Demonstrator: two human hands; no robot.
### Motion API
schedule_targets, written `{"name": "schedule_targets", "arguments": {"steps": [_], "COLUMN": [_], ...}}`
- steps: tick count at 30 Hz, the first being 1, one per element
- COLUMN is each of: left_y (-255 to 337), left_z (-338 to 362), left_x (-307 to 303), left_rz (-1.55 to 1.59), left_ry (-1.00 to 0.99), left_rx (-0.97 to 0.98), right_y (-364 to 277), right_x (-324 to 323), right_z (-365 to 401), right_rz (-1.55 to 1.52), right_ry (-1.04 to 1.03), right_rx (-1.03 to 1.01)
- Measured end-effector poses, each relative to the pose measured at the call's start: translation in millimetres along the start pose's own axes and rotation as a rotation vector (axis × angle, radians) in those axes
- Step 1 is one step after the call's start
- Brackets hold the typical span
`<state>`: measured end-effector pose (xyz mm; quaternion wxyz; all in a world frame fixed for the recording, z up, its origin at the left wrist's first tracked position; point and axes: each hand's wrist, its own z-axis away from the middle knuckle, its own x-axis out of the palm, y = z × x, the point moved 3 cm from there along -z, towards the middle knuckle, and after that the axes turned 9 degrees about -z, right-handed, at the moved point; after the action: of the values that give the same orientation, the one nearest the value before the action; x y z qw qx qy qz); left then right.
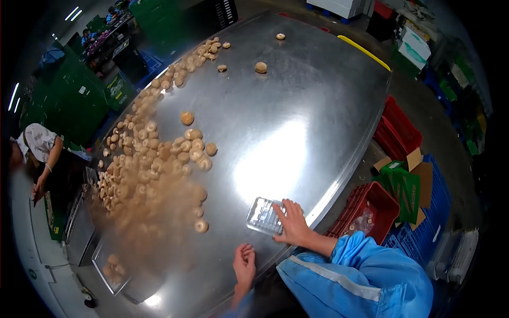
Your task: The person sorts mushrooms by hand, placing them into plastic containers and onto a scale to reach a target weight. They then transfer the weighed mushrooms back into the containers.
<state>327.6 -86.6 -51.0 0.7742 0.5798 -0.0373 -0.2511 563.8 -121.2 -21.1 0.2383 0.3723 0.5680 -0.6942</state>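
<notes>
My right hand has its fingers and thumb on the near side of a clear plastic punnet, which sits on the shiny metal table. Just left of it, near the table's front edge, my left hand is loosely curled, with nothing visible in its fingers. A large heap of brown mushrooms spreads over the table's left side, partly blurred by a smear in the view. One single mushroom lies at the heap's near edge, closest to my hands.
Beside the table's right edge stand a red crate with plastic scraps inside, a green carton and a blue pallet. Another person stands at the far left. A metal chute adjoins the table's lower left.
</notes>
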Motion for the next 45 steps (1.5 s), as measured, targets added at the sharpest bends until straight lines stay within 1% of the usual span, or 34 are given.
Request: {"name": "schedule_targets", "arguments": {"steps": [3, 6, 9, 12, 15, 18, 21, 24, 27, 29, 30, 32, 33, 36, 37, 39, 40, 41, 42, 43, 44, 45], "left_y": [8.2, 20.5, 39.5, 29.4, 15.7, 16.7, 24.5, 14.4, 9.1, 6.1, 7.6, 15.4, 18.8, 11.7, 43.9, 36.8, 34.2, 35.1, 42.3, 53.5, 57.8, 41.7], "left_z": [-12.9, -25.5, -38.6, -52.8, -64.9, -70.2, -66.2, -64.8, -61.6, -60.7, -61.4, -59.9, -60.1, -73.4, -69.3, -72.8, -74.6, -77.9, -81.5, -83.2, -84.6, -93.2], "left_x": [25.4, 35.3, 36.7, 35.5, 34.3, 26.9, 20.5, 20.3, 18.6, 13.0, 9.4, 9.1, 8.4, 10.2, 5.8, -5.4, -10.6, -14.2, -17.8, -23.7, -29.9, -38.2], "left_rz": [-0.035, 0.036, -0.044, -0.072, 0.006, -0.004, -0.03, 0.018, 0.087, 0.115, 0.121, 0.27, 0.341, 0.5, 0.493, 0.709, 0.816, 0.831, 0.869, 0.904, 0.938, 0.983], "left_ry": [-0.012, -0.007, -0.064, -0.146, -0.249, -0.339, -0.358, -0.352, -0.263, -0.264, -0.268, -0.185, -0.143, -0.152, -0.12, -0.139, -0.144, -0.005, 0.093, 0.195, 0.299, 0.305], "left_rx": [-0.055, -0.096, -0.168, -0.285, -0.345, -0.389, -0.396, -0.375, -0.296, -0.289, -0.289, -0.173, -0.115, -0.033, 0.015, -0.065, -0.107, -0.117, -0.159, -0.205, -0.254, -0.146], "right_y": [6.6, 10.7, 11.8, 12.9, 10.9, 4.0, -3.9, -9.9, -13.8, -20.5, -23.6, -32.3, -42.7, -70.3, -71.7, -65.6, -79.2, -103.9, -116.0, -106.9, -100.8, -94.0], "right_x": [-3.9, -7.3, -7.3, -7.8, -12.1, -16.4, -18.8, -22.8, -30.0, -40.4, -42.5, -46.7, -49.0, -35.2, -22.6, 8.4, -3.8, -30.5, -43.6, -34.6, -27.9, -21.5], "right_z": [-3.8, -7.5, -8.9, -9.8, -9.1, -10.6, -10.9, -13.0, -11.7, -13.0, -15.3, -17.9, -18.5, -21.7, -25.4, -31.3, -33.2, -33.7, -35.2, -38.5, -41.8, -44.7], "right_rz": [-0.072, -0.133, -0.125, -0.123, -0.091, -0.085, -0.073, -0.098, -0.124, -0.121, -0.24, -0.49, -0.607, -1.094, -1.129, -1.194, -1.318, -1.434, -1.541, -1.45, -1.503, -1.553], "right_ry": [-0.087, -0.118, -0.121, -0.09, -0.071, -0.149, -0.164, -0.189, -0.16, -0.135, -0.167, -0.241, -0.363, -0.672, -0.662, -0.647, -0.723, -0.799, -0.873, -0.887, -0.855, -0.822], "right_rx": [-0.003, -0.03, -0.029, -0.041, -0.049, -0.002, 0.016, 0.051, 0.071, 0.069, 0.068, 0.076, 0.125, 0.089, -0.015, -0.223, -0.039, 0.15, 0.345, 0.491, 0.436, 0.379]}}
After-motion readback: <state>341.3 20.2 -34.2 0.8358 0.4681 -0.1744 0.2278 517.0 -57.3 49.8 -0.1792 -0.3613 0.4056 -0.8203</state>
